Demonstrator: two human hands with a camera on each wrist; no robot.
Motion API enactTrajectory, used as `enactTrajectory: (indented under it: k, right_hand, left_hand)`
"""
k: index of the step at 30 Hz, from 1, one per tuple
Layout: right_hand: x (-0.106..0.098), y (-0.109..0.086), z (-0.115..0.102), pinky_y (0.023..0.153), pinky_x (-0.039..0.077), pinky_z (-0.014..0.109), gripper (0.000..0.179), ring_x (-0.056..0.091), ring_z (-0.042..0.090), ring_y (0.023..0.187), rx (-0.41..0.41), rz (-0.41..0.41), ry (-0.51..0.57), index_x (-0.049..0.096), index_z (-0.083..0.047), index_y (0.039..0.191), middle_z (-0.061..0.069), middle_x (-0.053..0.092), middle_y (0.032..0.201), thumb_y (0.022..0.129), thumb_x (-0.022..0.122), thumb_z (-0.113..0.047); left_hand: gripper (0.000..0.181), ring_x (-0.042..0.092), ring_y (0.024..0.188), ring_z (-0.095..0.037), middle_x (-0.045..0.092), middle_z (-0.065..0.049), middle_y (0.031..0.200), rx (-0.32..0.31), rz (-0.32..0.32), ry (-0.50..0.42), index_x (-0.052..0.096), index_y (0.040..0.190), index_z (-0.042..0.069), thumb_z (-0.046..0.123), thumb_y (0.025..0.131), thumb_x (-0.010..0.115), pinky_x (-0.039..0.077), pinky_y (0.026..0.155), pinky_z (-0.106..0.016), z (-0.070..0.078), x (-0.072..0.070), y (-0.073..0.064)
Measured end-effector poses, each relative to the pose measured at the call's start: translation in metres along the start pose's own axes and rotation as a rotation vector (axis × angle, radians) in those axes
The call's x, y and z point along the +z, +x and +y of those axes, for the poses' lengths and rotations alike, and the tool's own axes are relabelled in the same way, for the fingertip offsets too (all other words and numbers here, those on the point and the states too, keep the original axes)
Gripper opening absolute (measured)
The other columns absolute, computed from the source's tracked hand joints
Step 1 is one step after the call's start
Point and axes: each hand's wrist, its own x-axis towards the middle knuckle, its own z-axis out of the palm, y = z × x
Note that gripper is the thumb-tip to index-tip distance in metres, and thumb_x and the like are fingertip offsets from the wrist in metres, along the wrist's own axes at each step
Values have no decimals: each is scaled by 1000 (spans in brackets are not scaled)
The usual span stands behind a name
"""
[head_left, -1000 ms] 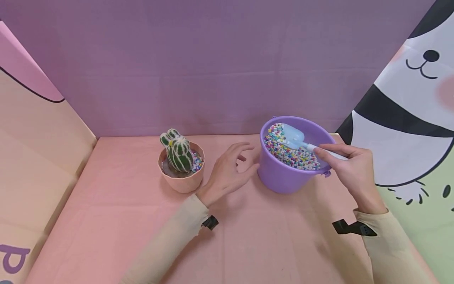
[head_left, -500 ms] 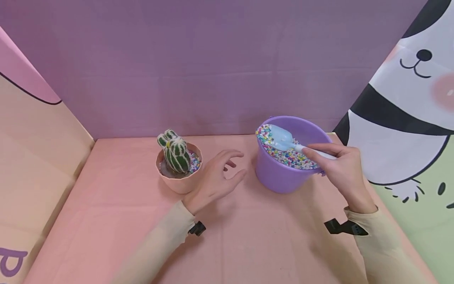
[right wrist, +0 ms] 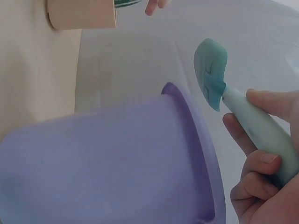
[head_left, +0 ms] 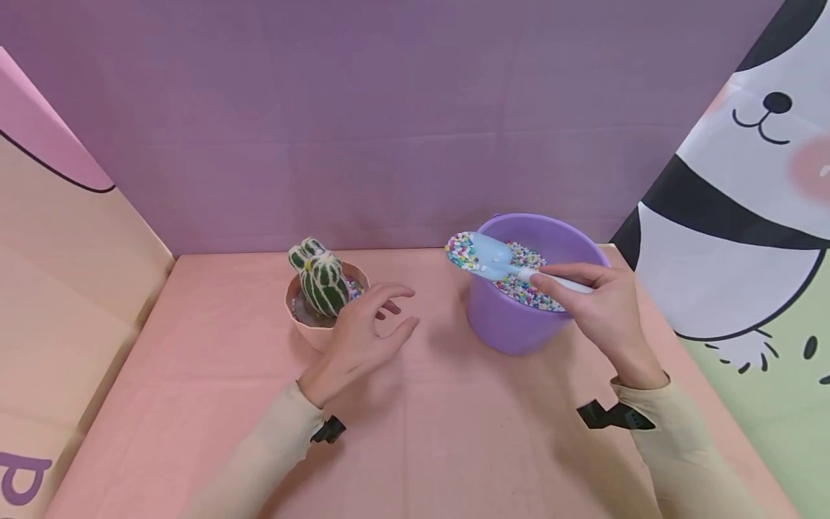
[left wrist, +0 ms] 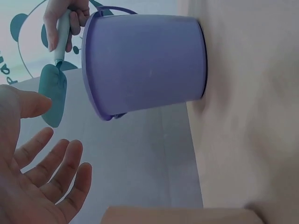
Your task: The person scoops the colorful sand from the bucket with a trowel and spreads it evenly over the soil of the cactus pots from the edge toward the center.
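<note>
My right hand (head_left: 599,306) grips the white handle of a light blue toy shovel (head_left: 494,254). Colourful beads (head_left: 461,249) fill the front of its blade, which juts past the left rim of a purple bucket (head_left: 515,328). More small beads lie inside the bucket. With fingers loosely spread and nothing in them, my left hand (head_left: 359,335) hovers in front of a peach flower pot (head_left: 314,336), covering part of its right side. In the pot stands a green and white cactus (head_left: 324,285), leaning, with a few beads beside it. The right wrist view shows fingers wrapped round the shovel's handle (right wrist: 261,123).
Pot and bucket stand apart on a pink cloth-covered table (head_left: 454,447), near its back edge. Behind them rises a purple backdrop (head_left: 389,130). A panel with a printed panda (head_left: 746,216) borders the right side, and a beige panel (head_left: 65,288) the left.
The loaded shovel has moved left, from above the beads inside the bucket to over and past its left rim. My left hand has drawn left and toward me, closer to the pot.
</note>
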Motion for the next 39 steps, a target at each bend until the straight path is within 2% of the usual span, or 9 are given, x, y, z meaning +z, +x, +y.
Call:
enactTrajectory:
  k: [9, 16, 21, 25, 29, 34, 39]
  right_hand:
    - [10, -1, -4, 74, 52, 14, 30, 69, 0, 95, -14, -26, 22, 86, -10, 108, -26, 78, 86, 88, 90, -31]
    - [19, -3, -1, 72, 54, 14, 28, 70, -1, 92, -55, -48, 46, 85, -8, 110, -26, 78, 88, 87, 90, -24]
    - [25, -4, -3, 77, 55, 14, 27, 71, -1, 94, -52, -72, 51, 86, -9, 108, -26, 78, 90, 87, 91, -26]
    - [28, -6, -5, 77, 56, 14, 27, 72, 0, 91, -51, -90, 44, 86, -10, 108, -25, 79, 90, 87, 90, -27]
    - [31, -5, -8, 75, 57, 16, 24, 73, 2, 88, -50, -87, 46, 87, -13, 104, -24, 79, 88, 87, 91, -29]
    - [37, -5, -13, 74, 56, 15, 21, 72, 2, 88, -80, -74, 54, 87, -13, 101, -24, 79, 86, 86, 92, -27]
    - [45, -7, -18, 71, 55, 15, 18, 71, 0, 87, -123, -67, 50, 88, -13, 100, -26, 78, 85, 86, 91, -24]
  left_hand:
    - [32, 72, 96, -17, 75, 0, 122, 39, 45, 43, 74, 124, 16, 19, 93, 81, 62, 83, -39, -8, -17, -9]
    - [29, 72, 95, -16, 76, 0, 116, 46, 69, 37, 76, 121, 15, 17, 92, 81, 62, 82, -35, -16, -22, -17]
    - [27, 72, 95, -16, 76, 2, 115, 37, 87, 21, 76, 119, 16, 16, 93, 82, 62, 82, -36, -20, -26, -21]
    - [25, 72, 91, -16, 77, 0, 110, 65, 126, 10, 78, 116, 15, 12, 91, 82, 62, 80, -35, -23, -27, -25]
    - [24, 72, 89, -15, 78, -1, 106, 97, 170, 23, 79, 114, 15, 9, 91, 81, 60, 79, -29, -28, -30, -29]
    - [21, 71, 88, -14, 79, -7, 103, 116, 200, -26, 79, 112, 10, 4, 92, 79, 55, 81, -19, -36, -38, -32]
    - [17, 68, 83, -11, 76, -6, 93, 116, 234, -37, 79, 107, 6, -1, 92, 77, 55, 77, -17, -45, -46, -35]
